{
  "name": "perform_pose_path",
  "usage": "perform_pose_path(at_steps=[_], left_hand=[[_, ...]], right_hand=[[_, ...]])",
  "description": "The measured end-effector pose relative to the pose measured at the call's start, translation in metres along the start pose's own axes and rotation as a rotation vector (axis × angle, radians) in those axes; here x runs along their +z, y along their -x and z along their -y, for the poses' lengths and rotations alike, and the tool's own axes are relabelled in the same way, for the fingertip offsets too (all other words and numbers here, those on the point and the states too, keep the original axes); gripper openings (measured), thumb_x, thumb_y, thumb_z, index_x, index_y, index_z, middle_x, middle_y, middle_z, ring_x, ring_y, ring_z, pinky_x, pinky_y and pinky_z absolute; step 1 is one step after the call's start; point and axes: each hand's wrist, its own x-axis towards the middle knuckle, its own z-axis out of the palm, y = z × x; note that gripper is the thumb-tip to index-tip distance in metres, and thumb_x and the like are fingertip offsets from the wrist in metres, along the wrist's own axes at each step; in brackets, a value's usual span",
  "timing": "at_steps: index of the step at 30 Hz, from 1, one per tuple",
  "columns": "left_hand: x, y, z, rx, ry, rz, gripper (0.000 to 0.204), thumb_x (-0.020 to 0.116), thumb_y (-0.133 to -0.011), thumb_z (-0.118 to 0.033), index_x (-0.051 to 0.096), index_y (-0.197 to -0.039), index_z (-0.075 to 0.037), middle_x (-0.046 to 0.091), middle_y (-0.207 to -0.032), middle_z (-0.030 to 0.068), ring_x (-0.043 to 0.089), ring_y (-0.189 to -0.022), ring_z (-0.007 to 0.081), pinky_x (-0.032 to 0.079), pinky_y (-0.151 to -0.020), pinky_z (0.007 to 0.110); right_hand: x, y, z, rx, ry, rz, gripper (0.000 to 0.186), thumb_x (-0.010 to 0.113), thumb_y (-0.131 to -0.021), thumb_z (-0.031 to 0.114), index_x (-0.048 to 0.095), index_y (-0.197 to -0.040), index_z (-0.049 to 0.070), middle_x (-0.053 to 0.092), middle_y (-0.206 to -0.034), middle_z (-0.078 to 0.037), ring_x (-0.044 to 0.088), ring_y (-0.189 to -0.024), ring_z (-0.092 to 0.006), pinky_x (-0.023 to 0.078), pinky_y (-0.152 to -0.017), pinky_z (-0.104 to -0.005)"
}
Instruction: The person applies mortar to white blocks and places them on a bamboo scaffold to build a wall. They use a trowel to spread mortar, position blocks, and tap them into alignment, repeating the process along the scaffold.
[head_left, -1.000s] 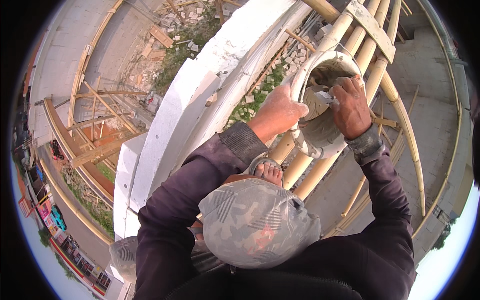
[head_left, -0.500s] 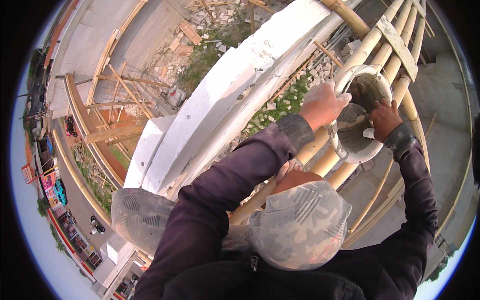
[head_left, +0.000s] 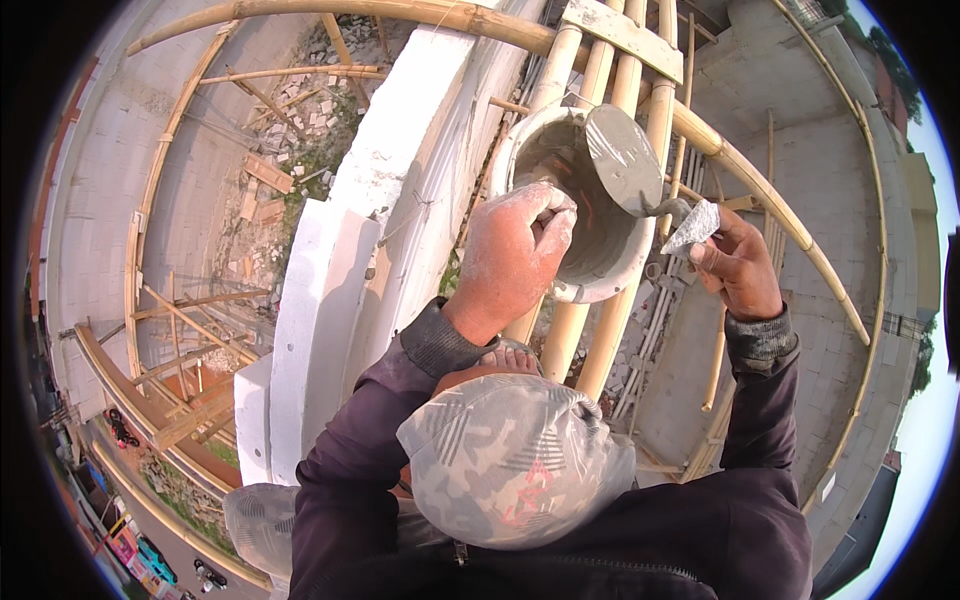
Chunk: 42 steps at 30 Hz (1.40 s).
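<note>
A round-bladed trowel (head_left: 625, 160), its grey blade smeared with wet mortar, is tilted over the right rim of a pale, mortar-crusted bucket (head_left: 612, 285). My right hand (head_left: 742, 265) grips it from the right. A pale wedge-shaped piece (head_left: 692, 230) shows between my thumb and fingers where the trowel's neck ends; whether it is the handle I cannot tell. My left hand (head_left: 512, 255), dusted white, is closed at the bucket's left side, with curled fingers over the opening. Whatever those fingers hold is hidden. Grey residue coats the bucket's inner wall.
Bamboo poles (head_left: 568, 335) run under the bucket, tied across by a light board (head_left: 622, 38). To the left rises a thick white wall (head_left: 345, 225). My knee (head_left: 515, 460) in patterned trousers is close below the bucket. Rubble (head_left: 325, 110) lies far down beyond the wall.
The trowel has come up out of the bucket in my right hand, which moved off the rim to the right. My left hand has shifted over the bucket's near left side. The view has turned.
</note>
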Motion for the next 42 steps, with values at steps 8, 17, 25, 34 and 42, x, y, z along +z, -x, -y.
perform_pose_path(at_steps=[8,17,25,34,42], left_hand=[[0.027,0.01,0.001,-0.374,0.64,0.54,0.056,0.073,-0.088,-0.02,0.049,-0.134,0.001,0.06,-0.12,0.0084,0.058,-0.112,0.0174,0.046,-0.096,0.032],[0.001,0.008,-0.001,-0.369,1.037,0.436,0.059,0.065,-0.095,-0.029,0.042,-0.142,-0.001,0.052,-0.131,0.0085,0.05,-0.122,0.0193,0.04,-0.103,0.036],[0.001,-0.003,0.003,-0.262,0.857,0.323,0.052,0.056,-0.099,-0.029,0.043,-0.14,0.0,0.055,-0.121,0.0068,0.053,-0.113,0.0163,0.041,-0.102,0.033],[-0.018,-0.024,0.062,-0.037,-0.115,-0.376,0.033,0.063,-0.091,-0.024,0.046,-0.097,0.004,0.056,-0.085,0.0236,0.058,-0.076,0.0367,0.045,-0.069,0.045],[0.009,-0.034,0.076,-0.129,-0.198,-0.48,0.034,0.073,-0.077,-0.009,0.049,-0.099,0.003,0.062,-0.084,0.0237,0.062,-0.079,0.0427,0.049,-0.073,0.048]], right_hand=[[0.11,-0.004,-0.034,-0.286,-0.609,-0.3,0.039,0.069,-0.087,0.009,0.057,-0.123,-0.001,0.065,-0.106,-0.007,0.061,-0.09,-0.0127,0.05,-0.079,-0.0259],[0.132,-0.017,-0.006,-0.36,-0.583,-0.222,0.03,0.069,-0.089,0.011,0.06,-0.115,0.001,0.065,-0.092,-0.003,0.059,-0.077,-0.0084,0.048,-0.068,-0.0222],[0.134,-0.019,0.003,-0.471,-0.872,-0.194,0.04,0.066,-0.094,0.014,0.052,-0.128,-0.001,0.062,-0.119,-0.011,0.059,-0.109,-0.0216,0.047,-0.096,-0.0348],[0.091,-0.112,-0.067,-0.067,1.132,-0.086,0.017,0.067,-0.077,0.011,0.072,-0.089,0.0,0.07,-0.092,-0.024,0.07,-0.088,-0.0391,0.056,-0.079,-0.0453],[0.119,-0.174,-0.1,-0.124,1.31,-0.091,0.018,0.062,-0.081,0.006,0.073,-0.094,0.002,0.072,-0.095,-0.02,0.071,-0.091,-0.036,0.058,-0.078,-0.0432]])
